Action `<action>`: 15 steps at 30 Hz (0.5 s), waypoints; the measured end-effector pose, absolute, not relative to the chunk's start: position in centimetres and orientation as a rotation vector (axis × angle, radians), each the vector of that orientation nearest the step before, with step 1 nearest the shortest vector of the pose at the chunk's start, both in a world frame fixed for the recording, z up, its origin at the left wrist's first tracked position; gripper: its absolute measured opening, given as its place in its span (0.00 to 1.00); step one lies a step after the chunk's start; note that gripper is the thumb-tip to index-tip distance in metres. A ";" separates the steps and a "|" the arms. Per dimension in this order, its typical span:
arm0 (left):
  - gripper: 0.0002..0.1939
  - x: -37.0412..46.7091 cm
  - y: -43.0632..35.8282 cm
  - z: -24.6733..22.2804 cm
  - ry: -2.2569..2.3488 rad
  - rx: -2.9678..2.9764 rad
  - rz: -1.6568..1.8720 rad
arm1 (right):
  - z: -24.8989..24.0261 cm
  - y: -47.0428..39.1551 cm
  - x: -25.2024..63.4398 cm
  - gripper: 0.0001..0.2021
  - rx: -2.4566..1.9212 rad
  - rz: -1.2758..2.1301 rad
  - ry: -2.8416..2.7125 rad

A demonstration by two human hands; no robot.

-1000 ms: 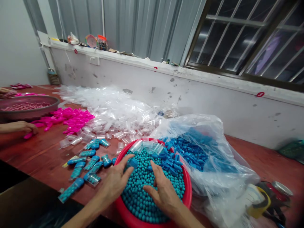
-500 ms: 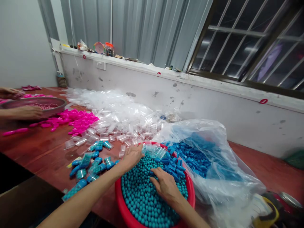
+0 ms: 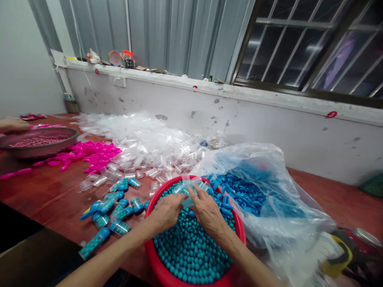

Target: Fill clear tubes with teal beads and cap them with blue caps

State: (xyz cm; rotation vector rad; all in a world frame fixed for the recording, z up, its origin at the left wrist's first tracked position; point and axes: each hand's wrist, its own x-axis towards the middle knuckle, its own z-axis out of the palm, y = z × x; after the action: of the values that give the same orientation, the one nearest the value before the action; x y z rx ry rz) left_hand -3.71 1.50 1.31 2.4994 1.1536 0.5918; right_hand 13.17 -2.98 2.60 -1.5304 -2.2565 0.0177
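My left hand [image 3: 169, 210] pinches a small clear plastic container [image 3: 187, 201] over a red basin [image 3: 150, 255]. My right hand [image 3: 207, 209] meets it from the other side, fingers curled by the container; what they grip is largely hidden. A bit of blue plastic [image 3: 191, 214] shows under the right thumb. Teal beads [image 3: 191, 247] fill the basin. At its far rim lie clear containers [image 3: 196, 183] and blue plastic pieces [image 3: 224, 205]. Left of the basin, several bead-filled containers with blue ends [image 3: 95, 242] are scattered on the red table [image 3: 38, 203].
An open clear bag [image 3: 263, 155] of blue pieces [image 3: 243, 191] lies right of the basin. Behind spreads a heap of clear containers [image 3: 143, 137]. Pink pieces [image 3: 95, 153] and another person's hand [image 3: 13, 124] over a bowl [image 3: 44, 149] are at left. A yellow-and-black object [image 3: 339, 259] sits at right.
My left hand has come from the basin's far rim toward its middle, now with a clear container. My right hand has risen to meet it. One of the other person's hands has left the bowl's near side.
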 end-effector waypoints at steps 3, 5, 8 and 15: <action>0.14 -3.4 -1.2 0.4 1.055 2.402 0.519 | 2.1 -3.6 13.7 0.16 -1.348 0.390 -2.351; 0.13 -3.3 -2.3 0.0 0.995 2.337 0.432 | 1.6 -4.7 14.4 0.13 -1.312 0.553 -2.348; 0.12 -3.8 -2.8 0.2 0.946 2.328 0.343 | 1.1 -6.3 15.7 0.09 -1.377 0.621 -2.325; 0.14 -5.2 -1.4 1.2 1.188 2.299 0.291 | 2.4 -3.9 17.6 0.12 -1.484 0.477 -2.044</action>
State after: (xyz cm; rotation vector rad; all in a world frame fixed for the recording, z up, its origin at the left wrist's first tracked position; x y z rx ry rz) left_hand -5.19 -1.38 1.19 2.2986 1.1879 0.2906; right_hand 17.61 -3.94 2.39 -1.4836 -2.0436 0.4769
